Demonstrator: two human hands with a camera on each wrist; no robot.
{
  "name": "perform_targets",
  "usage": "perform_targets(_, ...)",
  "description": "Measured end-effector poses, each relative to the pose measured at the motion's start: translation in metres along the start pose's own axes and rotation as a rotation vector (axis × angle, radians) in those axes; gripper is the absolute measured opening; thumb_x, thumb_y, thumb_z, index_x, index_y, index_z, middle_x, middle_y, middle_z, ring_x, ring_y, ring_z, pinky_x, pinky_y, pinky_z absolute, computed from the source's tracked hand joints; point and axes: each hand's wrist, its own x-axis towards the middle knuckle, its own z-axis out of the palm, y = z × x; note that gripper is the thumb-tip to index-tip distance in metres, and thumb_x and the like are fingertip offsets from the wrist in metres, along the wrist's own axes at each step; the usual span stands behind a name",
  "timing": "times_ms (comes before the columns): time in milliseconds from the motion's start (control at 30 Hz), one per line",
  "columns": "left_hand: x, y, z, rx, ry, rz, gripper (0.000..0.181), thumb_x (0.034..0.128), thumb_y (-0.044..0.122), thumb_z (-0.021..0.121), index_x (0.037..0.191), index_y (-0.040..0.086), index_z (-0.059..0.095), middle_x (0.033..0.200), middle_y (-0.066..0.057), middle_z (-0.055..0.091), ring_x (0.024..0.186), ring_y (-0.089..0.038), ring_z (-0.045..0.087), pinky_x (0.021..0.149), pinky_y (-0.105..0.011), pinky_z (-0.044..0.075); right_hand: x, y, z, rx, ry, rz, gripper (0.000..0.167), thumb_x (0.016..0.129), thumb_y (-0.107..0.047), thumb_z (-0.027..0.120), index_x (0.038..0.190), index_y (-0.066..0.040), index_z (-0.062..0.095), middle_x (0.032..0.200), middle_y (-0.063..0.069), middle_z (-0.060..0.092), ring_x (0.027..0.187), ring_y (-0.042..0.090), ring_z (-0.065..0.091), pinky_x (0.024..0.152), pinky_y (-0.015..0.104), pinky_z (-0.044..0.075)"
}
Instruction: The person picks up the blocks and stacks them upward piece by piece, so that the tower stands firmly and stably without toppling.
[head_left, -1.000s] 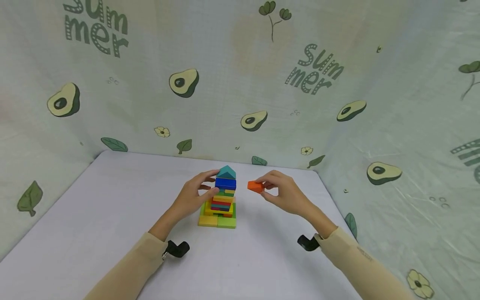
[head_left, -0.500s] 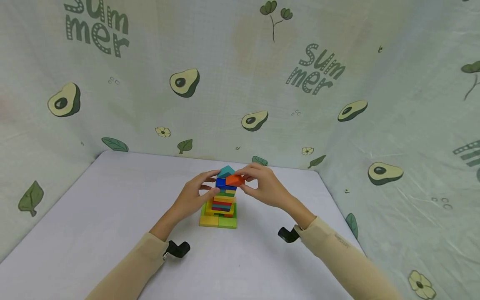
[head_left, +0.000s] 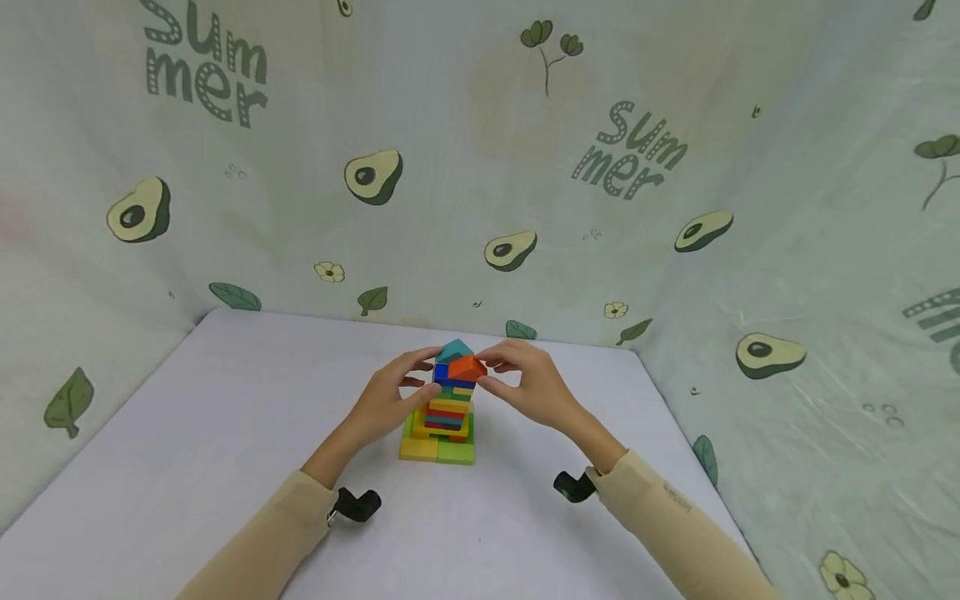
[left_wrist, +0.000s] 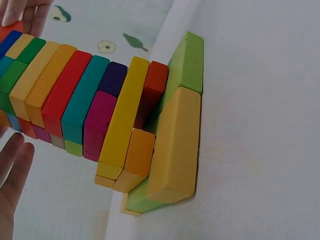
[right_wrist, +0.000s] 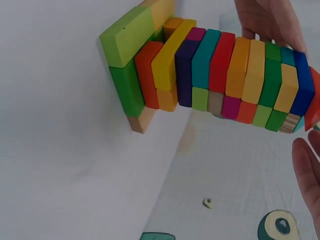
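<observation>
A tower of colourful wooden blocks (head_left: 447, 408) stands on a base of green and yellow blocks (head_left: 437, 451). Near its top are a blue block (head_left: 442, 373) and a teal triangular block (head_left: 453, 351). My right hand (head_left: 531, 385) pinches an orange triangular block (head_left: 466, 367) at its right end, at the front of the tower top. It is in contact with the blue block or just above it; I cannot tell which. My left hand (head_left: 384, 396) surrounds the tower's upper left side with loosely bent fingers. Its index fingertip is by the teal block, its thumb by the blue one.
A white cloth covers the table (head_left: 225, 467) around the tower. Behind it and to the right hangs a pale curtain (head_left: 435, 108) printed with avocados and leaves. Both wrists carry black camera mounts (head_left: 358, 505), close to the table.
My right hand has brought the orange triangular block leftward to the tower top, in front of the teal one. The left hand has stayed beside the tower. The head view has shifted slightly.
</observation>
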Motion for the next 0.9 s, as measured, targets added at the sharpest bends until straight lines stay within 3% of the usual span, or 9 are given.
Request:
perform_targets(200, -0.001, 0.004, -0.003, 0.001, 0.005, -0.016, 0.062, 0.1047, 0.04, 0.069, 0.162, 0.03, 0.046, 0.159, -0.004, 0.053, 0.136, -0.031, 0.058, 0.104, -0.055, 0.056, -0.001, 0.004, 0.006, 0.035, 0.012, 0.02, 0.031, 0.096, -0.016, 0.082, 0.126, -0.011, 0.075, 0.12, 0.001, 0.075, 0.107, 0.026, 0.074, 0.092, 0.033, 0.063)
perform_targets(433, 0.0, 0.004, -0.002, 0.031, 0.004, 0.028, 0.058, 0.1059, 0.035, 0.068, 0.16, 0.028, 0.049, 0.157, -0.002, 0.055, 0.137, -0.027, 0.058, 0.104, -0.045, 0.058, 0.0, 0.004, 0.013, 0.038, 0.024, 0.017, 0.03, 0.095, -0.015, 0.082, 0.125, -0.012, 0.076, 0.118, 0.0, 0.076, 0.106, 0.019, 0.073, 0.091, 0.032, 0.063)
perform_targets(567, 0.001, 0.005, -0.002, 0.035, 0.011, 0.043, 0.056, 0.1059, 0.032, 0.068, 0.159, 0.027, 0.051, 0.156, -0.002, 0.056, 0.136, -0.026, 0.059, 0.103, -0.043, 0.058, 0.003, 0.002, 0.016, 0.047, 0.031, 0.008, 0.029, 0.095, -0.016, 0.083, 0.123, -0.011, 0.076, 0.117, 0.001, 0.075, 0.105, 0.021, 0.073, 0.09, 0.034, 0.063)
perform_targets(900, 0.002, 0.006, -0.002, 0.028, 0.013, 0.057, 0.055, 0.1054, 0.031, 0.069, 0.157, 0.024, 0.053, 0.155, -0.003, 0.057, 0.134, -0.026, 0.06, 0.102, -0.042, 0.059, 0.005, 0.0, 0.021, 0.095, 0.049, 0.013, 0.03, 0.093, -0.015, 0.084, 0.121, -0.01, 0.075, 0.147, 0.013, 0.061, 0.128, 0.026, 0.066, 0.094, 0.036, 0.062)
